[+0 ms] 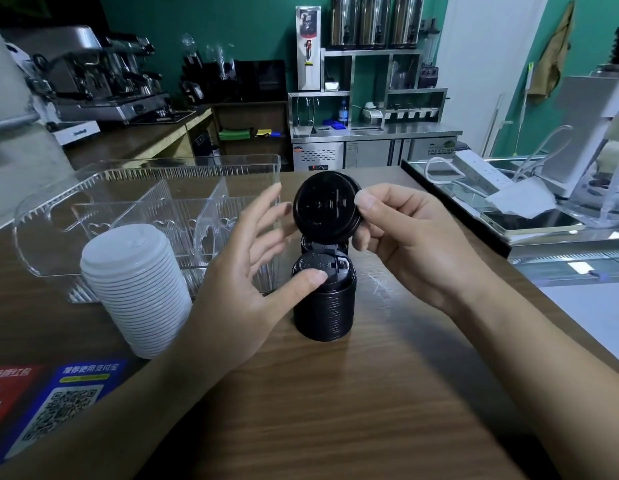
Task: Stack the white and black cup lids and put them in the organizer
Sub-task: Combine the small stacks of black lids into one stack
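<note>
A tall stack of black cup lids [324,308] stands on the wooden counter at centre. My left hand [245,271] is beside it with fingers spread, thumb resting on the stack's top lid. My right hand [401,233] pinches a single black lid [327,206], tilted on edge above the stack. More black lids [315,243] lie behind the stack, mostly hidden. A stack of white lids [138,289] stands to the left. Behind it sits the clear plastic organizer [51,216] with dividers.
QR code stickers [62,407] lie at the counter's near left. A phone [529,221], a power strip [481,169] and cables sit on the glass case at right. An espresso machine [103,81] stands at the back left.
</note>
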A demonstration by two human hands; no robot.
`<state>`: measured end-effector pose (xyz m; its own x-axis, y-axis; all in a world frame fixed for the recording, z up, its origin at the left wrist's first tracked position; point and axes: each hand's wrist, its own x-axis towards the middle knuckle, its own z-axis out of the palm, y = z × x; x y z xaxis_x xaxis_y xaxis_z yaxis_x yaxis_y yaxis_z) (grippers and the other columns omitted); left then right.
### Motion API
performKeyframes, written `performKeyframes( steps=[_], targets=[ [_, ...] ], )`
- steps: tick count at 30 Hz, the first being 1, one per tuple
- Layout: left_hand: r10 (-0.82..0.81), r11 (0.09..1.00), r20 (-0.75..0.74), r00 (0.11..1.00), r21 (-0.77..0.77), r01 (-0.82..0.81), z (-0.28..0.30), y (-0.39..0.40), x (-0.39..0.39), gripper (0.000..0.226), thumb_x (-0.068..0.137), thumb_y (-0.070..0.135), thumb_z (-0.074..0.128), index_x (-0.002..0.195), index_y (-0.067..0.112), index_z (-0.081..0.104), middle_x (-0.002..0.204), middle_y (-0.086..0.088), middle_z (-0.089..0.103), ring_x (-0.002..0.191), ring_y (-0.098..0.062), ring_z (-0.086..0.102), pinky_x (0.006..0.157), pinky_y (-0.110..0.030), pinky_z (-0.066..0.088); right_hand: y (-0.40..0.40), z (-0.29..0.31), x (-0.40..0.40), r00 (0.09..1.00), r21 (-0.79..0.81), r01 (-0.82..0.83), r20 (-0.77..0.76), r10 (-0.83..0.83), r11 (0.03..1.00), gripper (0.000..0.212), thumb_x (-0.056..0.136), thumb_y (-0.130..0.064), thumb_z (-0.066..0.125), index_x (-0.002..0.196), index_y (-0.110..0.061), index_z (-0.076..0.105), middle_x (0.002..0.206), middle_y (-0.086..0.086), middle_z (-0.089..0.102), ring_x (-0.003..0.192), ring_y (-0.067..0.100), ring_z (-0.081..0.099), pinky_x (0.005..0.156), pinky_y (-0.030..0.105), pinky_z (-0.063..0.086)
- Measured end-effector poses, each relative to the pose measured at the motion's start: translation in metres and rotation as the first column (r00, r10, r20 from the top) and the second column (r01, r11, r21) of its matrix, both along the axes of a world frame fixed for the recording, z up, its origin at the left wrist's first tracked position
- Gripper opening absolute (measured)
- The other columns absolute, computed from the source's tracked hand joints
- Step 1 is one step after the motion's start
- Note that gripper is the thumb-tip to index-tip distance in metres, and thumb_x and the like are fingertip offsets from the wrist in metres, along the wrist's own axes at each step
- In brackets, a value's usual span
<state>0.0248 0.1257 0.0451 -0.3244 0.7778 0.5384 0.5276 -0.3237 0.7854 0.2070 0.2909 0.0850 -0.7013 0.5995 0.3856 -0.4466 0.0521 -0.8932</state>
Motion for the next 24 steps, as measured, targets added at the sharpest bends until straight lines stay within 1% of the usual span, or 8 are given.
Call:
performKeyframes(
  steps=[3, 8, 11, 13, 15, 19, 21, 24],
  targets=[
    [-0.004, 0.999, -0.017, 1.000, 0.045, 0.005, 0.000, 0.001, 0.000, 0.104, 0.087, 0.027, 0.094, 0.175, 0.031, 0.037, 0.169, 0.012, 0.057, 0.154, -0.012, 0.059, 0.129, -0.047, 0.048, -0.004, -0.001, -0.001, 0.995, -0.011, -0.095, 0.021, 0.095, 0.995, 0.012, 0.100, -0.013, 0.069, 0.095, -0.004, 0.076, 0.078, 0.013, 0.068, 0.062, 0.015, 0.062, 0.070, 0.027, 0.056],
    [-0.001, 0.994, -0.042, 0.999, 0.106, 0.005, 0.001, 0.002, -0.001, 0.085, 0.090, 0.010, 0.093, 0.164, 0.024, 0.052, 0.154, 0.013, 0.068, 0.150, -0.020, 0.062, 0.126, -0.046, 0.051, -0.006, -0.002, -0.002, 0.991, 0.005, -0.126, 0.047, 0.126, 0.992, 0.011, 0.099, -0.011, 0.071, 0.093, -0.007, 0.079, 0.088, 0.021, 0.067, 0.063, 0.016, 0.066, 0.069, 0.027, 0.056],
    [-0.001, 0.992, -0.041, 0.999, 0.125, 0.006, 0.002, 0.003, -0.004, 0.077, 0.091, 0.015, 0.091, 0.158, 0.032, 0.055, 0.151, 0.014, 0.070, 0.148, -0.019, 0.064, 0.126, -0.046, 0.051, -0.004, -0.003, -0.002, 0.990, 0.021, -0.134, 0.055, 0.133, 0.991, 0.010, 0.099, -0.011, 0.071, 0.094, -0.006, 0.080, 0.086, 0.021, 0.068, 0.064, 0.017, 0.067, 0.070, 0.028, 0.057],
    [-0.003, 0.994, -0.021, 1.000, 0.112, 0.005, 0.003, 0.002, -0.004, 0.077, 0.091, 0.017, 0.091, 0.158, 0.028, 0.057, 0.152, 0.013, 0.070, 0.149, -0.018, 0.063, 0.127, -0.047, 0.050, -0.003, -0.004, -0.003, 0.990, 0.032, -0.132, 0.057, 0.130, 0.991, 0.010, 0.098, -0.011, 0.075, 0.100, -0.002, 0.079, 0.087, 0.022, 0.072, 0.067, 0.018, 0.069, 0.073, 0.029, 0.058],
    [-0.011, 0.995, 0.000, 1.000, 0.101, 0.011, 0.003, 0.002, -0.005, 0.076, 0.090, 0.017, 0.091, 0.159, 0.024, 0.057, 0.154, 0.010, 0.070, 0.150, -0.015, 0.063, 0.128, -0.046, 0.049, -0.002, -0.005, -0.003, 0.995, 0.088, -0.083, 0.065, 0.077, 0.993, 0.025, 0.094, -0.012, 0.082, 0.114, 0.001, 0.077, 0.100, 0.023, 0.078, 0.079, 0.025, 0.073, 0.080, 0.034, 0.060],
    [-0.010, 0.996, -0.005, 1.000, 0.084, 0.010, 0.003, 0.002, -0.006, 0.074, 0.092, 0.022, 0.091, 0.160, 0.021, 0.059, 0.155, 0.005, 0.070, 0.150, -0.017, 0.063, 0.128, -0.046, 0.049, 0.003, -0.002, 0.004, 0.991, 0.324, 0.065, 0.088, -0.099, 0.944, 0.062, 0.084, -0.006, 0.089, 0.143, -0.003, 0.067, 0.138, 0.012, 0.076, 0.125, 0.035, 0.075, 0.108, 0.056, 0.059],
    [-0.004, 0.998, -0.044, 0.999, 0.069, 0.007, 0.003, 0.002, -0.007, 0.073, 0.094, 0.028, 0.092, 0.159, 0.022, 0.061, 0.154, 0.005, 0.070, 0.149, -0.018, 0.064, 0.127, -0.047, 0.050, 0.003, 0.000, 0.006, 0.986, 0.434, 0.052, 0.119, -0.115, 0.899, 0.068, 0.083, -0.006, 0.090, 0.147, -0.004, 0.066, 0.146, 0.008, 0.073, 0.138, 0.030, 0.069, 0.117, 0.060, 0.054],
    [-0.017, 0.999, -0.060, 0.998, 0.045, 0.020, 0.003, 0.002, -0.006, 0.070, 0.092, 0.028, 0.090, 0.157, 0.023, 0.063, 0.150, 0.005, 0.072, 0.146, -0.019, 0.067, 0.126, -0.044, 0.052, 0.005, 0.000, 0.009, 0.977, 0.523, 0.039, 0.157, -0.142, 0.852, 0.062, 0.083, -0.009, 0.092, 0.141, -0.003, 0.070, 0.141, 0.007, 0.077, 0.136, 0.026, 0.071, 0.120, 0.056, 0.052]
  ],
)
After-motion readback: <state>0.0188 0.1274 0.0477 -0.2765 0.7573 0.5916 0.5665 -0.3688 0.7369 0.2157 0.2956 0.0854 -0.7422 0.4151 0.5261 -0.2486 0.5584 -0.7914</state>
